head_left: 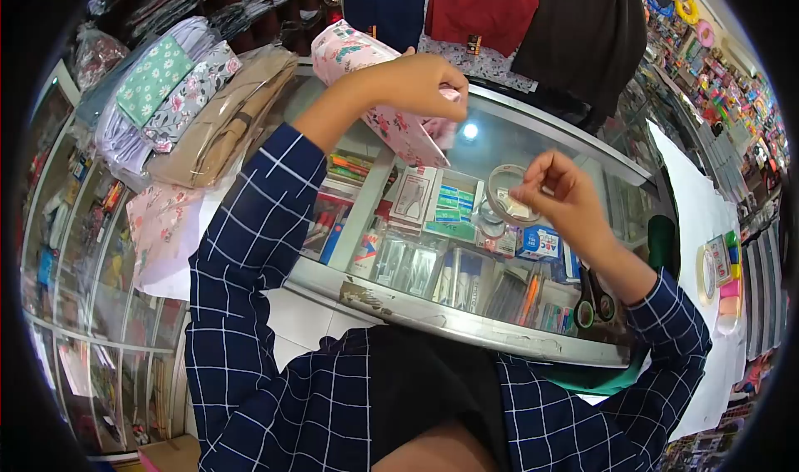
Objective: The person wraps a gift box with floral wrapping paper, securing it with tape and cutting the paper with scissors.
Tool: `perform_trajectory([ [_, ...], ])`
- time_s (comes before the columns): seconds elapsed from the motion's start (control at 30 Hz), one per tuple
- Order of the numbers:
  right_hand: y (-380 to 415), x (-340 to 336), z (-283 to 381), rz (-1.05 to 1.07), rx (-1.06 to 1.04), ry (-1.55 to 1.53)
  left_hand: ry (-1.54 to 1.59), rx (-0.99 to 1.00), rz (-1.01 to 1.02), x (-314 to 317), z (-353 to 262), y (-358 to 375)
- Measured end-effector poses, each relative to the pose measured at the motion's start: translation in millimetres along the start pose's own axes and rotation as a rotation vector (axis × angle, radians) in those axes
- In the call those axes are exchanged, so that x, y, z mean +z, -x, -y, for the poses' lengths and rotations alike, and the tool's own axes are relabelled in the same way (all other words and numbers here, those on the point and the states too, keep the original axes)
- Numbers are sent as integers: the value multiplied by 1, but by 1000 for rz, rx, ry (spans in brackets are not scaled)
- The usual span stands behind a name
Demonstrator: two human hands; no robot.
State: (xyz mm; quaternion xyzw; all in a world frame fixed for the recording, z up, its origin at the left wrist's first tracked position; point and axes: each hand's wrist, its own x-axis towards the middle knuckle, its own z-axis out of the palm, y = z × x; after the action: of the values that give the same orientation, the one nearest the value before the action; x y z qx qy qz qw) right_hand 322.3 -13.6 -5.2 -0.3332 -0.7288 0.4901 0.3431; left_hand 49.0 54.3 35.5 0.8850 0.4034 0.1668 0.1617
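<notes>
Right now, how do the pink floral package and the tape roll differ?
Shape: the pink floral package is long and flat-sided; the tape roll is a thin ring.
Size: the package looks much larger than the roll.
Surface: the package is flower-patterned, the roll plain and pale.
Hands: the left hand reaches across the package; the right hand pinches the roll.
Both are over the glass counter.

Bright, even light fills the middle, with one round white glare spot on the clear glass countertop and sheen across the tan plastic-wrapped cloth bundle. Wide-lens distortion bends the crowded multicoloured shelves at right; the corners fall to black.
</notes>
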Motion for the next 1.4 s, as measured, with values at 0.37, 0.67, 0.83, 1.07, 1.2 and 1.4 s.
perform_trajectory([
  [0.37,-77,-15,-19,81,-106,283,37,-8,25,-8,-15,28],
  [0.67,-109,-10,-23,236,-168,254,50,23,-23,-11,-12,46],
  [0.83,-126,-4,-20,341,-206,246,65,56,-96,-10,-8,59],
  [1.07,-135,-2,-6,409,-221,193,100,103,-211,-7,-1,70],
  [1.2,-135,-4,-1,429,-307,237,110,73,-217,-7,-4,70],
  [1.4,-139,1,3,408,-306,271,92,100,-229,-9,-5,72],
])
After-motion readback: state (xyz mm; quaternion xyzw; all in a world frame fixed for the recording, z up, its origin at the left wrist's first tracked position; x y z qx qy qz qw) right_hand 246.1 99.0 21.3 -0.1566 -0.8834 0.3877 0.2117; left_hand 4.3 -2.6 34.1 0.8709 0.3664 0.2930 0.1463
